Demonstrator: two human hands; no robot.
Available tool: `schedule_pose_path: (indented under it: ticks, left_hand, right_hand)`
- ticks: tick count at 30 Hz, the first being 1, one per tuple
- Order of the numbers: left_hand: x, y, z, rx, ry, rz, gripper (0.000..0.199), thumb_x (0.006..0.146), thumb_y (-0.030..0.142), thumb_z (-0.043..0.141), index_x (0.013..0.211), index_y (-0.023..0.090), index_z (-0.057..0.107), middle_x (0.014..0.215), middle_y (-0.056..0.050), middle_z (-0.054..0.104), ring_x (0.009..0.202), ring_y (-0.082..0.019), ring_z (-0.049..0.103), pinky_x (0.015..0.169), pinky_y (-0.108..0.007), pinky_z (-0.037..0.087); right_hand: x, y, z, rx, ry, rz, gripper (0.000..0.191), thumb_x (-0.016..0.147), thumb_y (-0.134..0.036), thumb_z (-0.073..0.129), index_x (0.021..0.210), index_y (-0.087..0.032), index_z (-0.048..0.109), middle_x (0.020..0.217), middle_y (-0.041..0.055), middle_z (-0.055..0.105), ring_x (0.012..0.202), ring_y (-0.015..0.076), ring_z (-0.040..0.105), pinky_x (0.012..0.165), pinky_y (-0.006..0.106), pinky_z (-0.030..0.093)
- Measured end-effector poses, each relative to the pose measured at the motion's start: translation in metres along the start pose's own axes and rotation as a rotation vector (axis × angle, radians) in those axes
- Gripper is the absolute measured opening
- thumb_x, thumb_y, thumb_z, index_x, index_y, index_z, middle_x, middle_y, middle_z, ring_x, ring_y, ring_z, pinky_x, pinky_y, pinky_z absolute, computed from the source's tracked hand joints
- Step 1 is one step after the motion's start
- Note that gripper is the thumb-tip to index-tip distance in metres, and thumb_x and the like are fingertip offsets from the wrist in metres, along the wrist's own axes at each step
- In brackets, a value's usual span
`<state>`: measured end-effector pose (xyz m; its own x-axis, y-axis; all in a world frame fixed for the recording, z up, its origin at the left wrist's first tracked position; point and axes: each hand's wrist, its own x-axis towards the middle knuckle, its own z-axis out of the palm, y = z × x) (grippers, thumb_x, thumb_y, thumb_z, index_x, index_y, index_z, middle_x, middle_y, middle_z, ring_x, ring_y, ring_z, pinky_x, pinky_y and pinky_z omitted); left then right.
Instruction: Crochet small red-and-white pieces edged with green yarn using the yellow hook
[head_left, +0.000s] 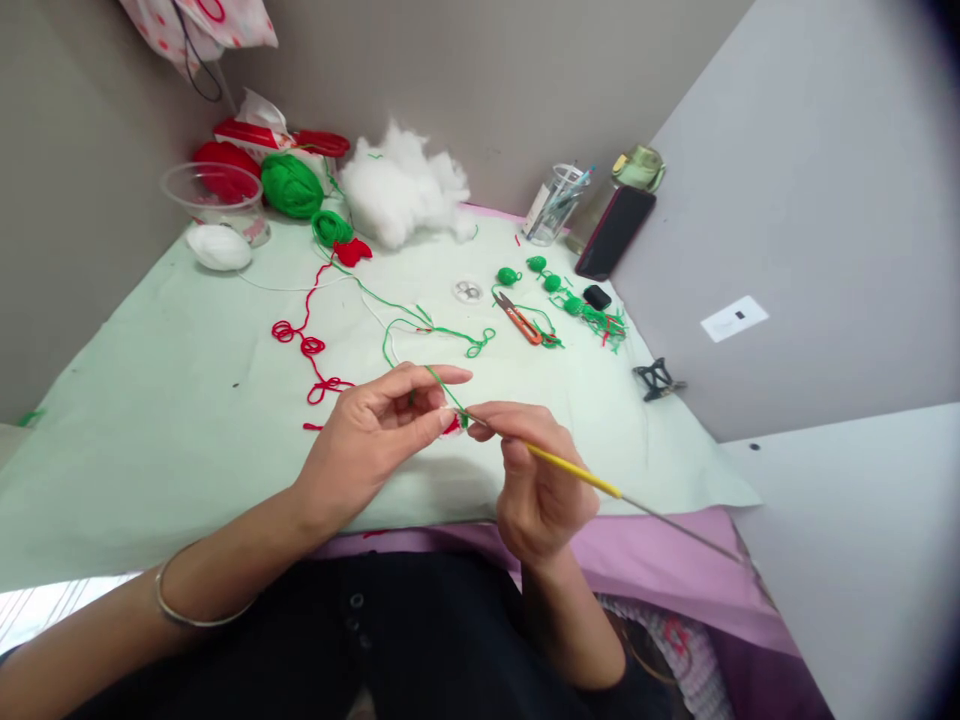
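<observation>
Left hand (360, 430): thumb and fingers pinched on the small red, white and green crocheted piece (452, 424), most of it behind the thumb. Right hand (540, 490): fingers closed round the yellow-handled crochet hook (574, 468), pen-style.

Key geometry: piece sits between my two hands, right at the left thumb tip, just left of the right fingertips. Left is nearer, since it has the grip. Hook's long axis slants: working end up-left at the piece's right edge, bare shaft trailing down-right past my right hand. Can't tell if the tip is inside a stitch; fingers and scale hide it.

Green yarn (446, 388) crosses my left index finger, slanting down-right to the hook end. Piece's long axis: can't tell, too covered.
</observation>
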<state>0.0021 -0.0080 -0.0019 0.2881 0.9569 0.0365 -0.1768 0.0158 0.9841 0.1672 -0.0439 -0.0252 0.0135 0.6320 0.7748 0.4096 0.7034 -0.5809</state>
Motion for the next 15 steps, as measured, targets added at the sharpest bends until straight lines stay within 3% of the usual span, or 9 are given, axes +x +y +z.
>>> schedule_pose_path:
  ticks: [4, 8, 11, 13, 15]
  left_hand:
    - [-0.0024, -0.0006, 0.0037, -0.072, 0.005, -0.003, 0.027, 0.084, 0.02, 0.083, 0.11, 0.028, 0.081, 0.082, 0.003, 0.065, 0.08, -0.01, 0.061, 0.079, -0.023, 0.052]
    - [-0.0036, -0.0064, 0.0023, -0.194, -0.076, -0.082, 0.035, 0.09, 0.033, 0.08, 0.124, 0.032, 0.076, 0.085, 0.004, 0.062, 0.081, -0.01, 0.06, 0.081, -0.023, 0.049]
    - [-0.0037, -0.007, 0.0031, -0.232, -0.118, -0.138, 0.039, 0.102, 0.05, 0.058, 0.131, 0.028, 0.072, 0.094, 0.0, 0.062, 0.079, -0.012, 0.056, 0.078, -0.026, 0.048]
    - [-0.0032, -0.0056, 0.0049, -0.239, -0.157, -0.166, 0.045, 0.104, 0.055, 0.05, 0.13, 0.025, 0.072, 0.087, 0.0, 0.06, 0.071, -0.011, 0.052, 0.07, -0.025, 0.045]
    - [-0.0023, -0.0042, 0.0066, -0.237, -0.19, -0.185, 0.043, 0.104, 0.054, 0.053, 0.128, 0.025, 0.073, 0.071, 0.003, 0.05, 0.062, -0.01, 0.044, 0.059, -0.023, 0.037]
  right_hand:
    - [-0.0034, 0.0013, 0.0055, -0.181, 0.014, -0.098, 0.025, 0.1, -0.011, 0.056, 0.118, -0.022, 0.07, 0.103, 0.0077, 0.077, 0.092, 0.0188, 0.074, 0.075, 0.034, 0.063]
    - [-0.0026, 0.0038, 0.0085, 0.001, 0.148, -0.026, 0.022, 0.102, -0.017, 0.056, 0.113, -0.024, 0.074, 0.101, 0.0064, 0.078, 0.089, 0.0188, 0.074, 0.072, 0.035, 0.063]
    - [-0.0003, 0.0064, 0.0068, 0.132, 0.13, 0.034, 0.022, 0.104, -0.02, 0.054, 0.11, -0.025, 0.075, 0.098, 0.006, 0.079, 0.09, 0.02, 0.074, 0.071, 0.037, 0.063]
    - [0.0004, 0.0078, 0.0051, 0.157, 0.102, 0.051, 0.021, 0.104, -0.022, 0.055, 0.109, -0.026, 0.075, 0.096, 0.0056, 0.079, 0.09, 0.0209, 0.075, 0.071, 0.038, 0.063]
    - [0.0003, 0.0088, 0.0037, 0.165, 0.079, 0.055, 0.021, 0.104, -0.023, 0.055, 0.11, -0.027, 0.075, 0.096, 0.0054, 0.079, 0.091, 0.0213, 0.075, 0.07, 0.038, 0.063]
